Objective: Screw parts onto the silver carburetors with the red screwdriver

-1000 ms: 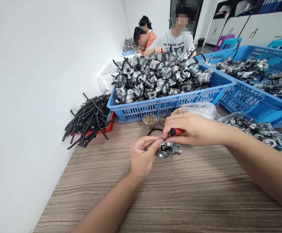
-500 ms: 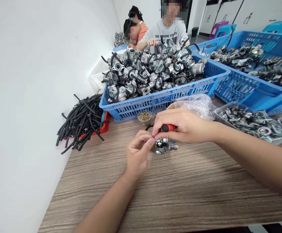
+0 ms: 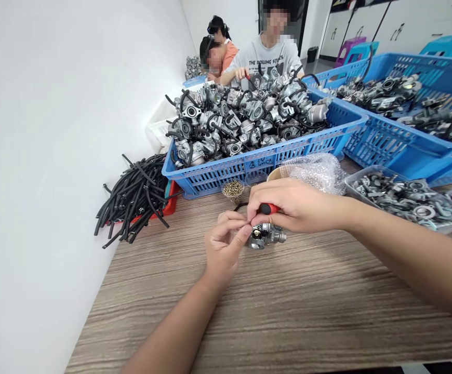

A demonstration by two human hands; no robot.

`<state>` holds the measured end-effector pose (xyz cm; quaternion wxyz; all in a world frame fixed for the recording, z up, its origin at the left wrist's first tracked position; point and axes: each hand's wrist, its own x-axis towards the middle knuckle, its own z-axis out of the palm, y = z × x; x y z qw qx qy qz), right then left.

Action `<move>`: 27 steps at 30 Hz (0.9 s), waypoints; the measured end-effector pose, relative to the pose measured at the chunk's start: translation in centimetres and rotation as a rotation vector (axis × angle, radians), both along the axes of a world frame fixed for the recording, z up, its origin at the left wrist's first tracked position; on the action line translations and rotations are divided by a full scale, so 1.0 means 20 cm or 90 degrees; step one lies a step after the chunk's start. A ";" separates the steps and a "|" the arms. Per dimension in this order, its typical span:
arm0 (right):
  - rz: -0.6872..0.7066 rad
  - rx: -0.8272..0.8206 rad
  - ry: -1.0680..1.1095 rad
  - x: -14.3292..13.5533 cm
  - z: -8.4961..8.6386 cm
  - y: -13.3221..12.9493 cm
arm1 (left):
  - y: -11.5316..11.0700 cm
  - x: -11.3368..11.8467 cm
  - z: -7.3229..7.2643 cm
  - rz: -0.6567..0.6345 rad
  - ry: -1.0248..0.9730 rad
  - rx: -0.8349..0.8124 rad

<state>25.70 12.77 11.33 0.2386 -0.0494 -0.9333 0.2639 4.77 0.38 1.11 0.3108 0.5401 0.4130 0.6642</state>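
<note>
Red-and-black rounded handle point(image 3: 269, 209) is gripped in the curled right hand point(image 3: 294, 205), whose fingertips meet the left hand point(image 3: 224, 244), pinched closed on something too small to tell. Silver metal carburetor point(image 3: 265, 237) lies just beneath both hands; clear cup of brass-coloured screws point(image 3: 233, 190) stands beyond the left.

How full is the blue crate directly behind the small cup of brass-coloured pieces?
Heaped full: metal parts in the blue crate rise above its rim.
</note>
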 end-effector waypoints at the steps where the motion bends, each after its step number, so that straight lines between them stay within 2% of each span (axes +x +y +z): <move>1: 0.000 0.006 -0.019 0.02 0.02 0.01 | 0.00 -0.01 0.00 0.010 0.064 0.016; 5: -0.009 0.047 -0.120 0.09 0.07 0.06 | 0.00 -0.03 0.04 0.011 0.364 0.090; 9: -0.045 0.099 -0.215 0.13 0.08 0.07 | 0.00 -0.01 0.03 -0.064 0.502 0.146; 17: -0.011 0.059 -0.254 0.10 0.03 0.05 | 0.02 -0.01 0.01 -0.089 0.491 0.136; 27: -0.037 0.063 -0.292 0.08 0.02 0.04 | 0.02 -0.01 -0.01 -0.071 0.459 0.116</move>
